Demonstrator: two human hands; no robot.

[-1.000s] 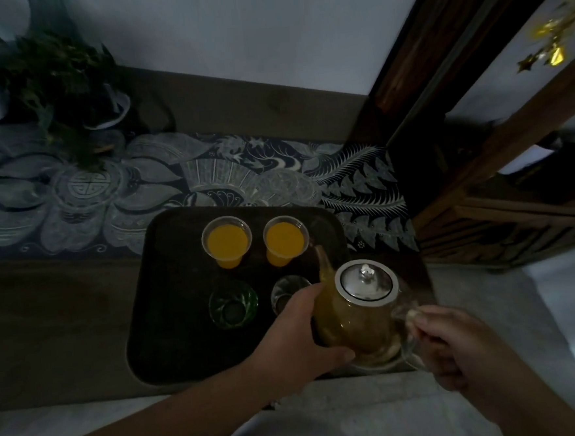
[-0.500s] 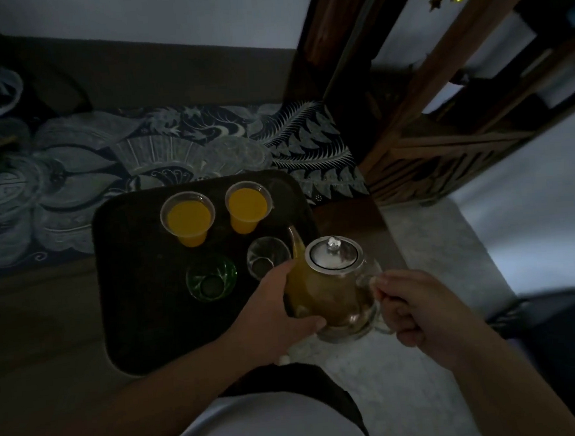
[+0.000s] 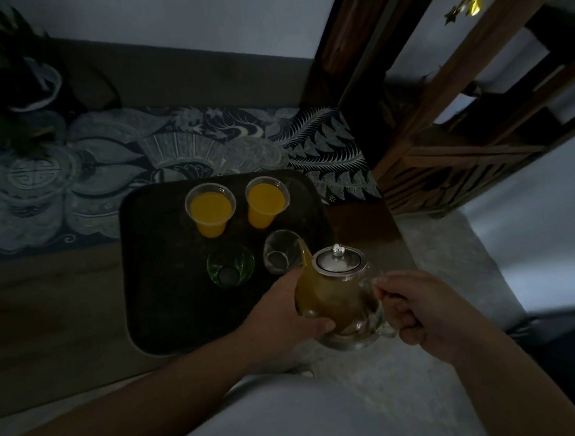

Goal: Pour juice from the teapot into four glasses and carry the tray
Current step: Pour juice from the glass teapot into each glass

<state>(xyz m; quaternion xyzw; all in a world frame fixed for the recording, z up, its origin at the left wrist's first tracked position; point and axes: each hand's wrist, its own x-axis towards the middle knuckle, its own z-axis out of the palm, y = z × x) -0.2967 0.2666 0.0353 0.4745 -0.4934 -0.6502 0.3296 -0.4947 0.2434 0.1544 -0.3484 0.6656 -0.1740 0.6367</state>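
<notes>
Right hand (image 3: 421, 307) is gripping the handle of the glass teapot (image 3: 339, 299), fingers curled round it; left hand (image 3: 286, 316) is cupping the pot's belly. Pot is hanging over the tray's near right corner, spout (image 3: 305, 254) pointing up-left and lying just at the rim of the clear empty glass (image 3: 281, 250). Green cut glass (image 3: 230, 266), beside it, is also empty. Two far glasses (image 3: 210, 209) (image 3: 266, 204) are holding opaque orange juice. Dark, matte, round-cornered tray (image 3: 153, 261).
</notes>
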